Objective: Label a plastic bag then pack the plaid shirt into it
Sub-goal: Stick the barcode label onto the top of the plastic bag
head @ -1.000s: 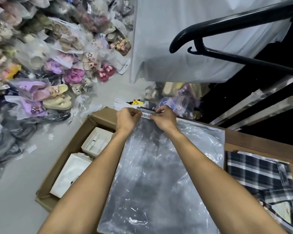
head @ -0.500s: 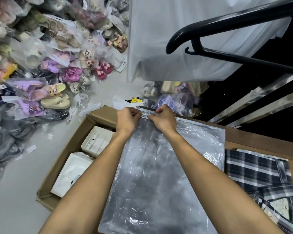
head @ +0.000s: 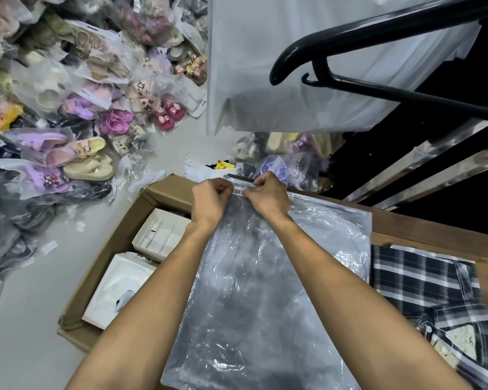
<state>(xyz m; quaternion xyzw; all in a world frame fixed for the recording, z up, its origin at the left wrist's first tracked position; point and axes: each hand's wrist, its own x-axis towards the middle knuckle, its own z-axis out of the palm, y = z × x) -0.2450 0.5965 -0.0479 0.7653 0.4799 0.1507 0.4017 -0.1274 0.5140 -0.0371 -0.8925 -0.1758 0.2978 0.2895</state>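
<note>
A large clear plastic bag lies flat in front of me, its zip edge at the far end. A small white barcode label sits at that far edge, between my two hands. My left hand pinches the label's left end with curled fingers. My right hand presses on the label's right end and the bag's edge. The dark plaid shirt lies folded to the right of the bag, apart from both hands, partly cut off by the frame.
A cardboard box with white trays stands left of the bag. Bagged sandals are heaped on the floor at the left. A black hanger and hanging white plastic are above. A wooden surface edge runs right.
Both hands stay at the bag's far edge on the label. The fingers have shifted slightly, and the barcode shows more between them than half a second ago.
</note>
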